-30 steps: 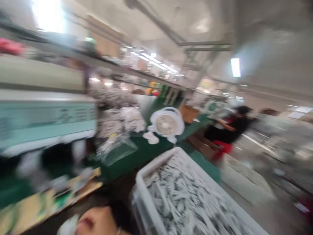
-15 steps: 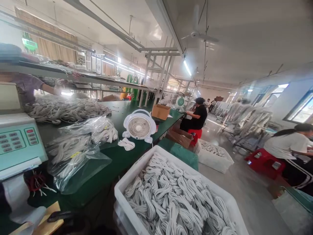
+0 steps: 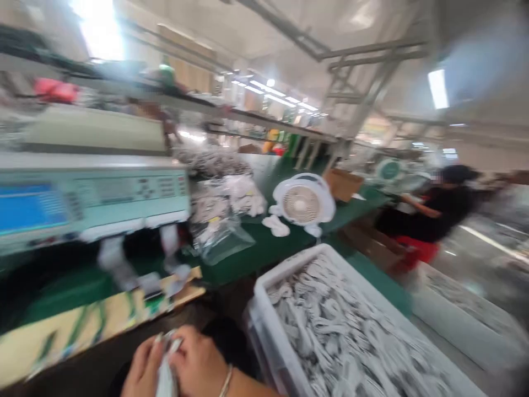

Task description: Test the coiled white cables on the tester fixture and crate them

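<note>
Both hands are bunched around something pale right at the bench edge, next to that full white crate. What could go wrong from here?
The picture is motion-blurred, so this is a guess. The left hand and right hand pinch a pale bundle low by the bench edge; it could slip and drop out of sight. The white crate is heaped with cord coils, so an elbow bump might spill some. The machine overhangs close above.

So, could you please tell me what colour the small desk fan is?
The fan is white, seen in the head view.
</note>
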`<control>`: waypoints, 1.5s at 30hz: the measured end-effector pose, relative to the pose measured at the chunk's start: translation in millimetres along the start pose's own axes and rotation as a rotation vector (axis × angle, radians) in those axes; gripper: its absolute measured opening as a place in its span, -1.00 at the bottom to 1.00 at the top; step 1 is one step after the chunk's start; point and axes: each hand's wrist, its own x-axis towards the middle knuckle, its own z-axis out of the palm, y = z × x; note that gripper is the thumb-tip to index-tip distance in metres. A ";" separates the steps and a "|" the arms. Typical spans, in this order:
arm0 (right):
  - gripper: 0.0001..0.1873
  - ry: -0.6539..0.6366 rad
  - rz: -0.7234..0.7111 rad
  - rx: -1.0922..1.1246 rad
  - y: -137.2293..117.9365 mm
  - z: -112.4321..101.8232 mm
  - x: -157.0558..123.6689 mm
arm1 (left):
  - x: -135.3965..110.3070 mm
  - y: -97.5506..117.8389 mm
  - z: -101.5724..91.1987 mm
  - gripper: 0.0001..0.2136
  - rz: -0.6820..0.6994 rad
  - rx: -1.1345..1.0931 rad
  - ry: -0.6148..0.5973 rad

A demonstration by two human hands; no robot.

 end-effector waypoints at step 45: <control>-0.69 -0.109 0.071 0.582 6.4 -19.1 65.7 | 43.4 37.7 -19.8 -0.84 -0.336 -0.890 -0.243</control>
